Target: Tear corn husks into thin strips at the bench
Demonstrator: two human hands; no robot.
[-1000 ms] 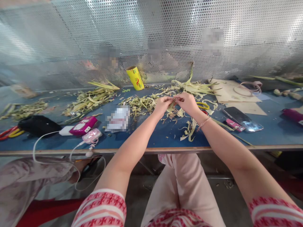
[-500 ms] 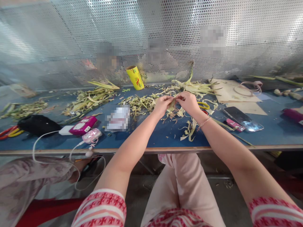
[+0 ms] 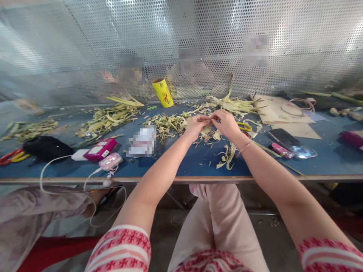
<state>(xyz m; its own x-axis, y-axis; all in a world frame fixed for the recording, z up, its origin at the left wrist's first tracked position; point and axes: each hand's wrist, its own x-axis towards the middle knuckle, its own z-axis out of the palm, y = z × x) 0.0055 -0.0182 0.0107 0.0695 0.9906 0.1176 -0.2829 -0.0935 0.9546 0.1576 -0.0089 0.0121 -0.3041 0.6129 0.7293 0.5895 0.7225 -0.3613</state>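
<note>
Over the heap of pale green and yellowish plant peelings [image 3: 172, 124], my left hand [image 3: 196, 127] and my right hand [image 3: 224, 122] meet fingertip to fingertip. Both are closed in a pinch. A pale plant strip [image 3: 205, 130] shows just below the fingertips and seems pinched between them; its upper end is hidden by the fingers. Behind my right hand lie long pale stalks and leaves [image 3: 236, 104]. A few curled peelings [image 3: 227, 156] lie nearer the table's front edge, below my right wrist.
A yellow cardboard tube [image 3: 163, 93] stands tilted by the perforated metal screen [image 3: 210, 30]. On the blue table are a phone [image 3: 292, 142], yellow-handled scissors [image 3: 244, 127], brown card [image 3: 279, 107], a purple box [image 3: 100, 149] and a white cable [image 3: 47, 166]. A seated person's leg [image 3: 36, 211] is at left.
My fingertips have drawn closer together, and less of the pale strip shows between them. The things on the table have not moved.
</note>
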